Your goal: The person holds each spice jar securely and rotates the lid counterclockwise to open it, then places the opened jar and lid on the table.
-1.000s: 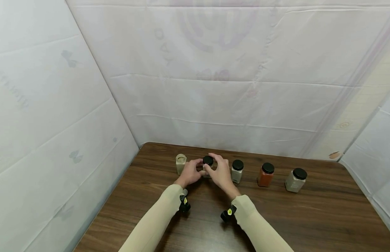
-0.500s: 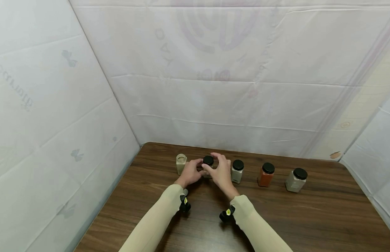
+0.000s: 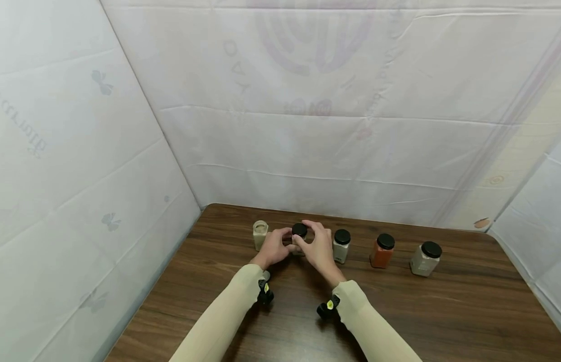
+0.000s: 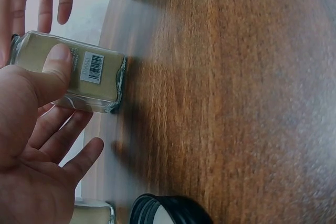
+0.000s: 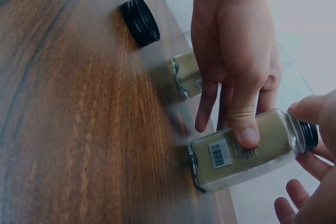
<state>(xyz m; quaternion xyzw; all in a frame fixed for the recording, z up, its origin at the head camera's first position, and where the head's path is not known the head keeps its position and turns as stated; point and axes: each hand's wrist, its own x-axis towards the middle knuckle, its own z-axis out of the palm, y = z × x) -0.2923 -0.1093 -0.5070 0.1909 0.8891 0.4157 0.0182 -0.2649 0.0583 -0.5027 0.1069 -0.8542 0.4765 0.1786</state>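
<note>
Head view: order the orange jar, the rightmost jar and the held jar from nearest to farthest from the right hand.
1. Held jar, at the fingers of the right hand.
2. Orange jar, off to that hand's right.
3. Rightmost jar, farther right.

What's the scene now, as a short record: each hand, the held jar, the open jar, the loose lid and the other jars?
left hand: grips body of held jar, thumb across its front
right hand: fingers and thumb round its black lid
held jar: clear, tan powder, barcode sticker
open jar: uncapped, left of held jar
loose lid: on wooden table, opening up
other jars: pale-filled jar, orange-red jar, rightmost pale jar, all capped
</note>
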